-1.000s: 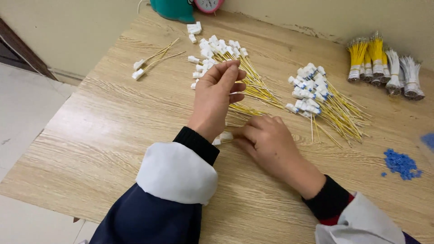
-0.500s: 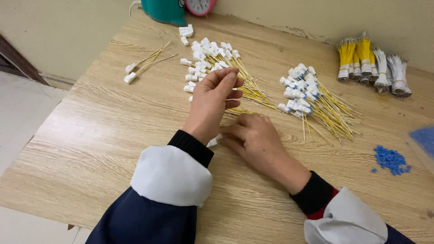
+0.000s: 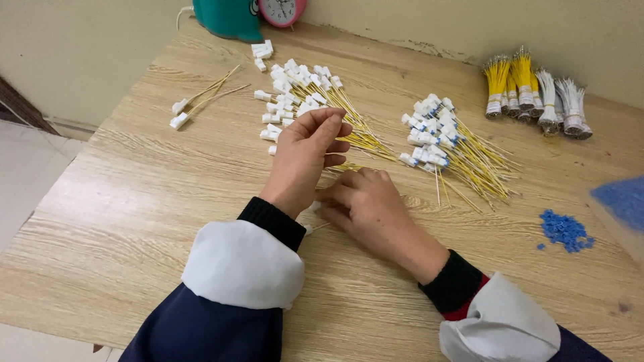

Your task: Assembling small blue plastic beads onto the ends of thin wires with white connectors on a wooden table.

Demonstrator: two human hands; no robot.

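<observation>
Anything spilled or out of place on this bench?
Nothing damaged. A few blue pieces lie loose on the wooden table at the right, and a few yellow wires with white connectors sit apart from the main pile.

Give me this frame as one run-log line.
left hand: raised, fingers pinched, contents hidden | right hand: resting on table | nearest: yellow wires with white connectors

Bare counter (image 3: pixel 134 201) is lying open to the left of the left hand (image 3: pixel 305 157). Ahead, two heaps of yellow wires (image 3: pixel 463 157) are blocking the way; blue beads (image 3: pixel 565 230) and, seemingly, a blue tray (image 3: pixel 620 201) are crowding the right.
</observation>
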